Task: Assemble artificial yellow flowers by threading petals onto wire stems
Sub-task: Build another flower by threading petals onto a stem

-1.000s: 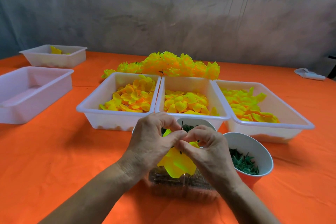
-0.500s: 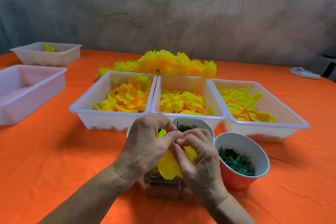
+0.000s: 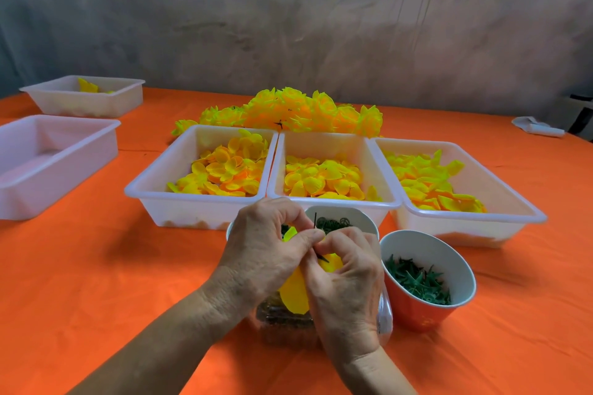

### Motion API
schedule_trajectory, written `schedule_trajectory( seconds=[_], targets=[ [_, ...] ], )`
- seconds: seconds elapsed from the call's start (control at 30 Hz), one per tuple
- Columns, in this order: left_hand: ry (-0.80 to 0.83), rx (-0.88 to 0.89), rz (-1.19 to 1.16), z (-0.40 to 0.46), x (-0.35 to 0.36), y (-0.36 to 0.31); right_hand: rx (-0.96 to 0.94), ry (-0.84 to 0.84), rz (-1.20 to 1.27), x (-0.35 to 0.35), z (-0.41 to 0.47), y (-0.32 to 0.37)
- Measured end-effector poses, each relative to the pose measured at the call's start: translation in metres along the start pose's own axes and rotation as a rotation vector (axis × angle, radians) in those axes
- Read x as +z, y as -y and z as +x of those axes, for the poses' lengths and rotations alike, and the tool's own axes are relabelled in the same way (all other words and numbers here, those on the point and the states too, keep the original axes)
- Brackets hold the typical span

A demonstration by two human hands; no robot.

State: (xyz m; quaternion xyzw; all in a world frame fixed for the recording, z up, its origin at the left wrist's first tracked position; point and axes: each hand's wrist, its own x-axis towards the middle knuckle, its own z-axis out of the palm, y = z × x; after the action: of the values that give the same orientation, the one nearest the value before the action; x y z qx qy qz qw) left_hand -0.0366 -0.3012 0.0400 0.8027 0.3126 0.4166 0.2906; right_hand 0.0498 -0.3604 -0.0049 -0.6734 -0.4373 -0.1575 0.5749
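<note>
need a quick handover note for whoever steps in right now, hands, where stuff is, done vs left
Left hand and right hand both pinch one yellow petal piece on a thin dark wire stem, above a clear box.
Petals: three white trays ahead.
Green parts: ring cup behind the hands, orange cup to the right.
Done: finished flowers piled behind the trays.
Left: finish threading this flower; the trays hold many more petals.

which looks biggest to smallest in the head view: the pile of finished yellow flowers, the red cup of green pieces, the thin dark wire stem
1. Pile of finished yellow flowers, though farthest away.
2. Red cup of green pieces, enlarged by nearness.
3. Thin dark wire stem.
</note>
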Motion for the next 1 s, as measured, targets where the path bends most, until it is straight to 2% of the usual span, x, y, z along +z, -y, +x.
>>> schedule_trajectory(
  seconds=[0.1, 0.2, 0.27, 0.4, 0.47, 0.6, 0.8, 1.0],
  targets=[
    [0.013, 0.004, 0.008, 0.000, -0.001, 0.002, -0.010, -0.043, 0.042, 0.005, -0.004, -0.001],
    [0.021, -0.009, -0.024, 0.001, -0.001, 0.000, 0.007, 0.019, 0.068, 0.003, -0.004, -0.002],
    [0.018, -0.022, -0.030, 0.003, 0.000, -0.001, 0.066, 0.158, 0.128, -0.003, 0.001, -0.005],
    [0.047, -0.022, -0.032, 0.003, -0.004, -0.001, 0.169, 0.572, 0.314, -0.024, 0.022, -0.016],
    [0.057, -0.024, -0.033, 0.002, -0.005, 0.000, 0.178, 0.671, 0.366, -0.030, 0.032, -0.020],
    [0.078, -0.049, -0.058, 0.002, -0.006, -0.001, 0.152, 0.689, 0.411, -0.028, 0.037, -0.022],
    [0.075, -0.049, -0.046, 0.004, -0.004, -0.001, 0.165, 0.620, 0.496, -0.022, 0.030, -0.027],
    [0.059, -0.072, -0.099, -0.001, -0.005, -0.001, 0.122, 0.657, 0.373, -0.028, 0.035, -0.023]
  ],
)
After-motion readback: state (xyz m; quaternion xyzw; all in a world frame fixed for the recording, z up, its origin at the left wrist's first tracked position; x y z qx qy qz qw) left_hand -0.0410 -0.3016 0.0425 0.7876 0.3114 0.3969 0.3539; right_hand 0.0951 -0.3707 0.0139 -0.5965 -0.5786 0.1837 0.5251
